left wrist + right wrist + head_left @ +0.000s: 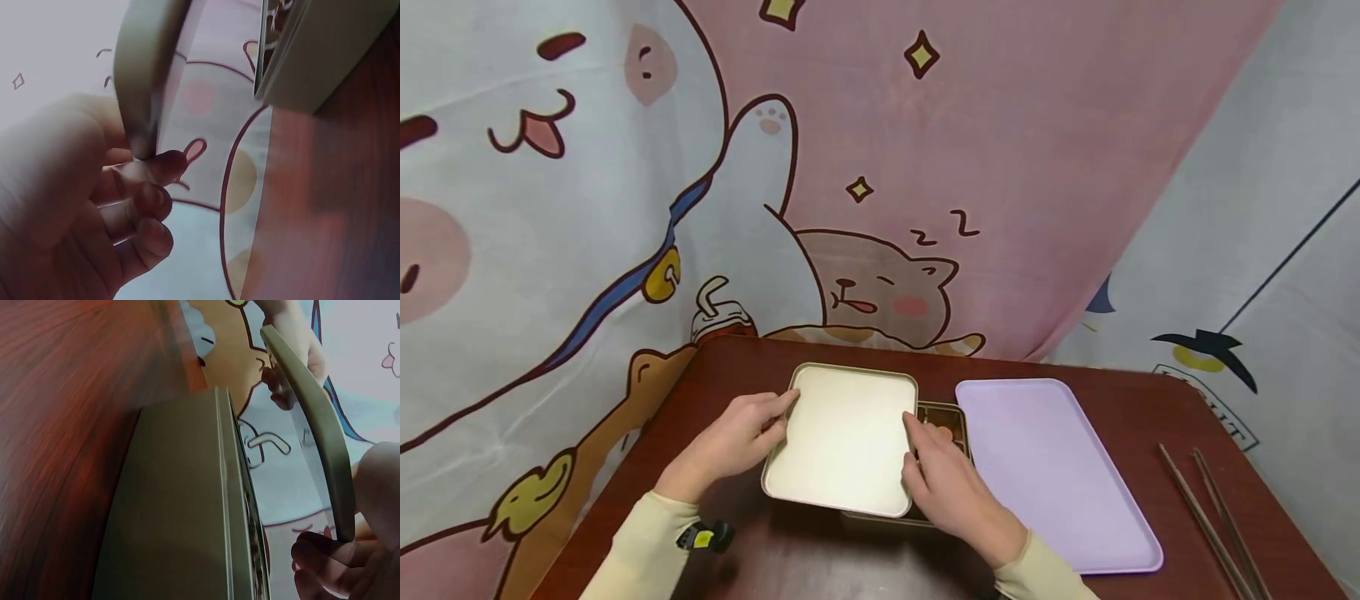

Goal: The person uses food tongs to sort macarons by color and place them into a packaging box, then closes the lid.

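Observation:
Both hands hold a square, cream-coloured tin lid [842,442] with rounded corners. The left hand [741,433] grips its left edge, and the right hand [943,475] grips its right edge, thumbs on top. In each wrist view, fingers curl beneath the rim. Under the lid stands an open metal tin [967,442], largely hidden in the head view; its plain side wall [169,506] shows in the right wrist view. A gap separates lid and tin there. Brownish contents [943,432] peek out at the tin's back right corner, too small to identify.
A lavender tray [1052,475] lies right of the tin. Farther right, metal tongs [1199,517] rest on the dark red-brown table [730,362]. A cartoon-printed cloth [1037,167] hangs behind the table and along its left and right sides.

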The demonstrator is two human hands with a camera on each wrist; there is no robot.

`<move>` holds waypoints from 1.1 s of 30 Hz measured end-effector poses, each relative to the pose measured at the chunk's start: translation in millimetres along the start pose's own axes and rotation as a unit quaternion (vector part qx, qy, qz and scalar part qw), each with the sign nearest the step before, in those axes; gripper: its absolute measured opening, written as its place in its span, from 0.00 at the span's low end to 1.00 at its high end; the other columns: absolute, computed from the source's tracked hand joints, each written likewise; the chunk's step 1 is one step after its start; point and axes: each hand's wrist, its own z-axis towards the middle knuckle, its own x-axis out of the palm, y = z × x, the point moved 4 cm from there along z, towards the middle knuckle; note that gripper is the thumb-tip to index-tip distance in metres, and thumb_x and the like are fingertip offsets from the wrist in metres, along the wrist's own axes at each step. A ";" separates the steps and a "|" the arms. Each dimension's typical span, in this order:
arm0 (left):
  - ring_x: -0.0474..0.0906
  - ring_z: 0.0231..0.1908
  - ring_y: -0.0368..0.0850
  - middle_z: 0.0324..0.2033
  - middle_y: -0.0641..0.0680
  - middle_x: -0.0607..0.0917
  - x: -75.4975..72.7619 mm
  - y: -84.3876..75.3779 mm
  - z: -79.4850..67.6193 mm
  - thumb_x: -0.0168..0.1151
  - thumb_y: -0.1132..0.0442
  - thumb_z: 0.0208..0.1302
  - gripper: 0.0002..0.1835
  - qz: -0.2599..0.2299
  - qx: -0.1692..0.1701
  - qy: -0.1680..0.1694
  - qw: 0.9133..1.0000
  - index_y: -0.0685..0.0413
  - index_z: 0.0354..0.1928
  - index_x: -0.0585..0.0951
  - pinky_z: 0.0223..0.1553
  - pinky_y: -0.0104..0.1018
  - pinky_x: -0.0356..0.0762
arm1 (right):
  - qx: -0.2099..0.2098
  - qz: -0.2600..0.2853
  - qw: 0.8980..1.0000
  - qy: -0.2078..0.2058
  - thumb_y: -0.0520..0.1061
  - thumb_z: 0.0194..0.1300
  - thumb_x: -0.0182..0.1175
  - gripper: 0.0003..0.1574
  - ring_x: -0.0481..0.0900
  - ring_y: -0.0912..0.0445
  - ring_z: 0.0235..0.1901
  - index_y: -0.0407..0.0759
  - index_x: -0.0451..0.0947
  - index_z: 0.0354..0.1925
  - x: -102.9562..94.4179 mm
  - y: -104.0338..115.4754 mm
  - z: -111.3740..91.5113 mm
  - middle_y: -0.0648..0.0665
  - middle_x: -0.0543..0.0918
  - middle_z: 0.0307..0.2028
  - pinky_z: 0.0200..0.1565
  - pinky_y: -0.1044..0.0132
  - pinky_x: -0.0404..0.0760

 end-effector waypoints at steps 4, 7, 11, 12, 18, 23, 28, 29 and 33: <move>0.60 0.23 0.30 0.23 0.40 0.70 8.7 -8.7 6.1 0.62 0.72 0.68 0.26 -0.018 0.020 -0.013 1.000 0.70 0.68 0.77 0.21 0.25 0.65 | -0.011 -0.015 1.000 -0.010 0.38 0.73 0.59 0.35 0.80 0.56 0.44 0.28 0.68 0.73 -9.7 -10.0 -7.4 0.41 0.84 0.52 0.47 0.59 0.85; 0.60 0.22 0.29 0.23 0.40 0.70 15.1 -15.6 11.0 0.62 0.71 0.68 0.26 -0.030 0.026 -0.011 0.999 0.70 0.67 0.78 0.20 0.25 0.64 | -0.020 -0.025 0.999 -0.017 0.37 0.71 0.60 0.35 0.76 0.59 0.39 0.27 0.69 0.73 -17.3 -17.1 -13.2 0.44 0.84 0.48 0.42 0.62 0.83; 0.61 0.23 0.30 0.23 0.41 0.70 23.1 -25.6 17.8 0.62 0.70 0.68 0.26 -0.042 0.035 -0.009 0.998 0.69 0.67 0.78 0.21 0.25 0.64 | -0.022 -0.031 0.999 -0.022 0.36 0.71 0.61 0.35 0.82 0.54 0.48 0.27 0.69 0.73 -26.3 -27.4 -21.2 0.40 0.85 0.52 0.49 0.56 0.86; 0.61 0.23 0.31 0.23 0.41 0.71 25.2 -27.9 19.4 0.62 0.69 0.68 0.26 -0.042 0.040 -0.010 0.998 0.70 0.67 0.78 0.22 0.25 0.65 | -0.024 -0.032 0.999 -0.023 0.36 0.70 0.61 0.35 0.83 0.52 0.50 0.27 0.69 0.72 -28.3 -30.0 -23.2 0.39 0.85 0.53 0.51 0.54 0.86; 0.62 0.23 0.30 0.25 0.42 0.75 39.6 -40.8 28.2 0.62 0.69 0.69 0.25 -0.051 0.060 -0.007 0.997 0.70 0.66 0.78 0.23 0.24 0.66 | -0.044 -0.033 0.998 -0.040 0.33 0.68 0.61 0.34 0.82 0.57 0.45 0.25 0.70 0.70 -40.2 -43.3 -33.4 0.42 0.85 0.48 0.45 0.57 0.85; 0.64 0.22 0.30 0.27 0.44 0.79 50.3 -46.8 34.6 0.62 0.67 0.71 0.25 -0.059 0.055 0.001 0.997 0.70 0.67 0.78 0.23 0.25 0.69 | -0.054 -0.030 0.997 -0.048 0.31 0.66 0.61 0.33 0.77 0.62 0.39 0.25 0.71 0.69 -47.3 -51.3 -39.5 0.45 0.84 0.45 0.40 0.63 0.83; 0.67 0.24 0.31 0.35 0.50 0.87 56.0 -48.7 37.2 0.62 0.67 0.70 0.24 -0.066 0.047 -0.002 0.997 0.69 0.66 0.80 0.24 0.25 0.70 | -0.065 -0.013 0.996 -0.064 0.29 0.65 0.61 0.33 0.78 0.62 0.39 0.25 0.73 0.68 -50.0 -55.2 -42.7 0.44 0.85 0.45 0.39 0.64 0.83; 0.68 0.24 0.31 0.37 0.50 0.88 56.6 -48.7 37.4 0.62 0.67 0.70 0.23 -0.069 0.044 -0.004 0.997 0.68 0.65 0.80 0.24 0.25 0.71 | -0.066 -0.003 0.996 -0.066 0.28 0.65 0.61 0.33 0.78 0.63 0.38 0.26 0.73 0.68 -50.5 -55.3 -43.1 0.44 0.85 0.45 0.38 0.65 0.83; 0.72 0.25 0.33 0.35 0.48 0.88 57.5 -47.1 37.3 0.64 0.66 0.69 0.21 -0.093 0.021 -0.006 0.995 0.63 0.63 0.83 0.25 0.26 0.73 | -0.055 0.049 0.996 -0.059 0.28 0.66 0.60 0.32 0.79 0.65 0.36 0.26 0.73 0.68 -52.6 -56.6 -44.6 0.45 0.85 0.45 0.34 0.69 0.83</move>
